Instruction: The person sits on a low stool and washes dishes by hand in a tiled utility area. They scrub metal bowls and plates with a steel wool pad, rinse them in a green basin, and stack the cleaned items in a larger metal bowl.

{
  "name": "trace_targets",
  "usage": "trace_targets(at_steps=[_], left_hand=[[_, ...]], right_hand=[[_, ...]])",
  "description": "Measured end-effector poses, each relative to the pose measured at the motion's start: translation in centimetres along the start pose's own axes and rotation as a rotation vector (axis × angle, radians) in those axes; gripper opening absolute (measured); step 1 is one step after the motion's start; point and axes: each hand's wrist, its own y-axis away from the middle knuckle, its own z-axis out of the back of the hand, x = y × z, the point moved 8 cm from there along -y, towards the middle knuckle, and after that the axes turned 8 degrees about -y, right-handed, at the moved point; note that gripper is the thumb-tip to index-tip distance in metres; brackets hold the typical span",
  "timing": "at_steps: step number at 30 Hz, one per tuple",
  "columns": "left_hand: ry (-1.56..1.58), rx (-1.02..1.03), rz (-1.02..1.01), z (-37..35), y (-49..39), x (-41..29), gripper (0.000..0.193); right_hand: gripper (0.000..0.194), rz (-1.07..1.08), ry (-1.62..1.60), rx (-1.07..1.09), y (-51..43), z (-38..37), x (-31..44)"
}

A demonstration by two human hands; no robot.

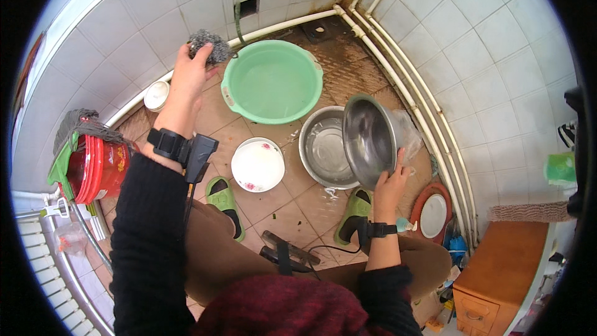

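My left hand [193, 72], raised at the upper left, grips a grey steel wool scourer [212, 46] beside the wall. My right hand [392, 182] holds a metal basin [368, 140] by its lower rim; the basin is tilted, its inside facing left. Partly behind it, a second metal basin [322, 149] stands on the floor with some liquid in it. A green plastic tub [273, 81] holding water stands farther back. Nearer me, between the tub and my feet, is a white enamel basin with a floral pattern [257, 165].
A red bucket [109, 163] with a grey mop head [86, 126] stands at left, near a white lidded pot [156, 95]. White pipes [419, 84] run along the tiled walls. A wooden cabinet [503, 261] and a red basin [419, 196] are at right.
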Motion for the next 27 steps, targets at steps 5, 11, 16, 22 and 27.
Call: trace_targets(at_steps=[5,11,16,22,27], left_hand=[[-0.003,0.012,0.016,-0.4,0.2,0.2,0.030],[-0.047,0.038,0.037,-1.2,0.7,0.4,0.028],[-0.037,0.037,0.041,-1.3,0.5,1.0,0.027],[-0.110,0.014,0.059,-1.1,0.5,1.8,0.026],[-0.153,0.024,0.070,-1.2,0.3,2.8,0.033]], right_hand=[[0.075,0.031,-0.070,-0.009,-0.3,0.4,-0.1],[0.068,0.177,-0.098,-0.364,-1.2,3.0,-2.1],[0.043,-0.739,-0.785,-0.670,-0.5,1.3,-19.9],[0.039,-1.265,-1.730,-0.848,4.4,-7.8,-34.0],[0.036,-1.245,-1.519,-0.859,4.1,-10.4,-36.8]])
